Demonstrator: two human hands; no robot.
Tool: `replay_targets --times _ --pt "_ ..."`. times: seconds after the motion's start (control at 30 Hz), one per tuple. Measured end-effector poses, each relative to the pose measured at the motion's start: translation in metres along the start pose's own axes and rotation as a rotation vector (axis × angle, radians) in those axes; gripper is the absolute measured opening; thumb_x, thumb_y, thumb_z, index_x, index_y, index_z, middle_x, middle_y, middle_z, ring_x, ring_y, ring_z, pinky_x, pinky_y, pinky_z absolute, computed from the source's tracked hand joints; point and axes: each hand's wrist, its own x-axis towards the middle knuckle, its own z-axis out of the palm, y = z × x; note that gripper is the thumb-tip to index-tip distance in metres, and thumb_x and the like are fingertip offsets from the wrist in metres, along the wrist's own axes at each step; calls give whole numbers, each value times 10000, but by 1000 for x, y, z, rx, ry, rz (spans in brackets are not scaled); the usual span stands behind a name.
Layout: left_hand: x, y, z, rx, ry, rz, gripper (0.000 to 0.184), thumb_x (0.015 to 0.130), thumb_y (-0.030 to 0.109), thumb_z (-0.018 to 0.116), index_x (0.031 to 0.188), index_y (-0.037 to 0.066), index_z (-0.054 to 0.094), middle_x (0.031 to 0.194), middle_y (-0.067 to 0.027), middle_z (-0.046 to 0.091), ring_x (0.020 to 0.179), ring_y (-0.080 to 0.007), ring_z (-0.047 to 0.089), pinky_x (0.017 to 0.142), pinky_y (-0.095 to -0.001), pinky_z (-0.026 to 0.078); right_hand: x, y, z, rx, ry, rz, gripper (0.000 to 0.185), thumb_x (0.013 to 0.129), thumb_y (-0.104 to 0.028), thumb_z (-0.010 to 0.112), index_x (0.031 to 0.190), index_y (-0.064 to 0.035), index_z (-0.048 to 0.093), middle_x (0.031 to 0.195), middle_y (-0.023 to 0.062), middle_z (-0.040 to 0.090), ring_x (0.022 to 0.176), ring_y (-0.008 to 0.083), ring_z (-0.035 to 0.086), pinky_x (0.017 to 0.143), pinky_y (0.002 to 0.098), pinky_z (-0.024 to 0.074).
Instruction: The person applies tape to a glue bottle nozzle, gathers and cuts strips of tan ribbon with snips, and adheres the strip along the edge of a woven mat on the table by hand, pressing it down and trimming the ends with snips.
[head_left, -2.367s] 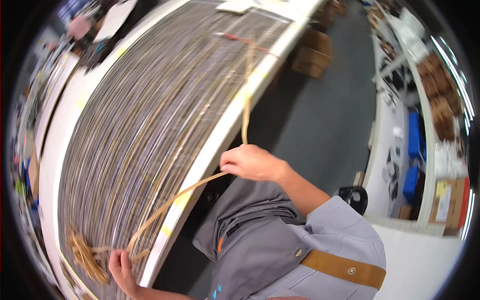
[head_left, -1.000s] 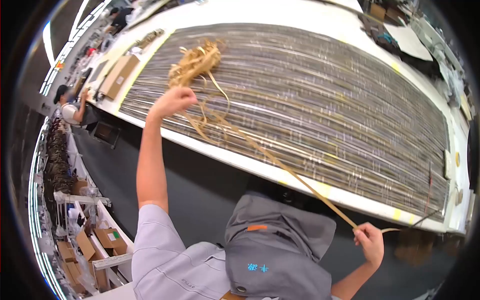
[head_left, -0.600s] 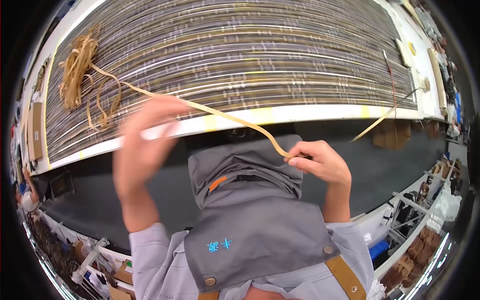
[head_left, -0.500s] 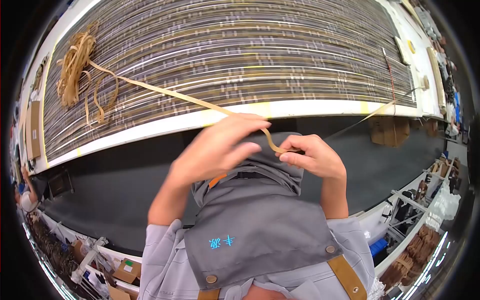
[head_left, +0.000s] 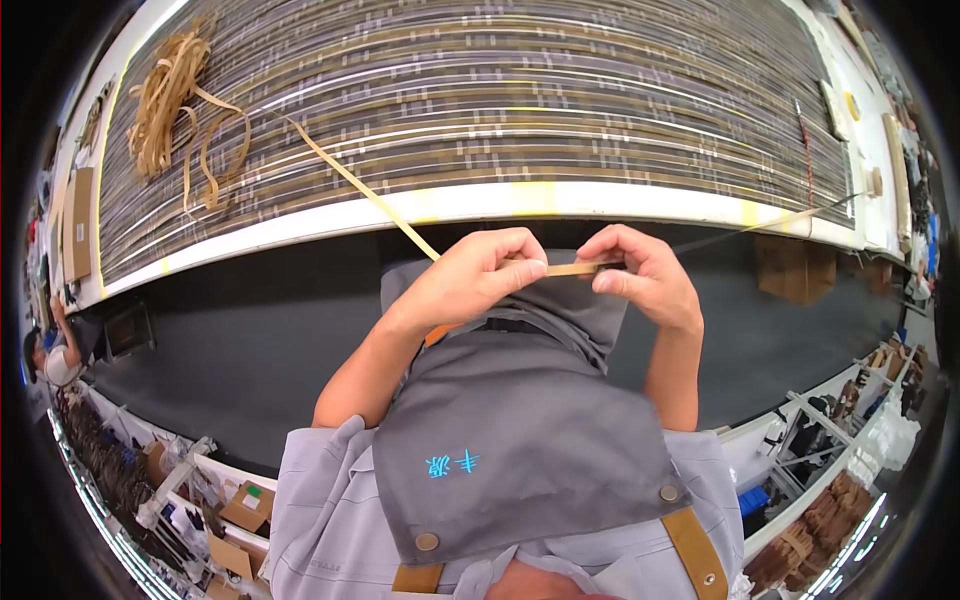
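A narrow tan strip (head_left: 572, 269) is stretched between my two hands, just off the table's front edge and above my apron. My left hand (head_left: 472, 268) pinches it between thumb and fingers. From there another length of the strip (head_left: 355, 182) slants up over the table to a free-looking end. My right hand (head_left: 648, 282) grips the strip's other side, where a dark piece shows at the fingertips. A thin dark and tan band (head_left: 790, 219) runs from near my right hand to the table's right end. A bundle of tan strips (head_left: 163, 105) lies at the table's left.
Many long striped strips (head_left: 480, 100) cover the table, whose white front edge (head_left: 330, 219) faces me. A cardboard box (head_left: 795, 268) sits beneath its right side. Shelves with cartons (head_left: 247, 506) stand behind me. Another person (head_left: 58, 355) is at far left.
My left hand has moved from an open, blurred reach to a pinch on the strip. The strip between my hands is now straight, and its far end has come away from the bundle.
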Motion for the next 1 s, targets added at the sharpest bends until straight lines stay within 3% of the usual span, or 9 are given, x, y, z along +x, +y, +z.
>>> replay_targets --times 0.27,0.43,0.57,0.67,0.73,0.83,1.0 --pt "6 3 -6 -46 53 -143 122 945 151 567 918 34 591 729 71 489 640 -12 394 552 -193 336 14 0 -10 -123 10 -129 152 823 -122 722 885 -18 631 926 43 652 861 128 595 805 274 468" --pt "4 4 1 304 54 -32 147 906 95 613 995 -21 597 766 -28 596 703 -95 550 642 -261 463 17 1 -9 75 -43 -80 129 839 -104 708 888 -20 623 928 49 647 852 112 589 773 259 471" --pt "2 4 8 427 74 52 146 901 81 615 1011 -13 597 849 -69 617 765 -143 594 694 -283 481 19 8 -5 277 -95 37 108 851 -89 693 871 -23 610 903 36 639 769 85 582 683 221 472" --pt "1 12 19 469 225 338 307 839 67 664 1125 15 566 970 -114 580 896 -240 611 777 -338 494 20 2 -1 229 -138 104 115 848 -90 695 841 -21 604 862 25 631 735 69 576 645 201 465" --pt "1 16 24 444 189 334 361 816 47 687 1158 35 572 986 -106 578 923 -234 599 818 -326 487 20 -6 4 150 -127 205 139 845 -102 703 808 -21 598 836 19 629 790 70 590 695 217 482" --pt "8 14 35 394 231 301 347 790 -4 684 1119 0 576 988 -84 609 912 -174 603 848 -284 470 18 8 11 258 -119 29 165 841 -111 712 776 -20 591 829 22 641 881 92 604 795 252 490" --pt "2 8 38 275 179 204 290 830 -4 664 1093 -13 544 971 -60 586 897 -128 571 855 -273 458 10 10 18 290 -122 30 182 832 -138 728 770 -24 600 761 -1 618 742 51 540 667 227 453"
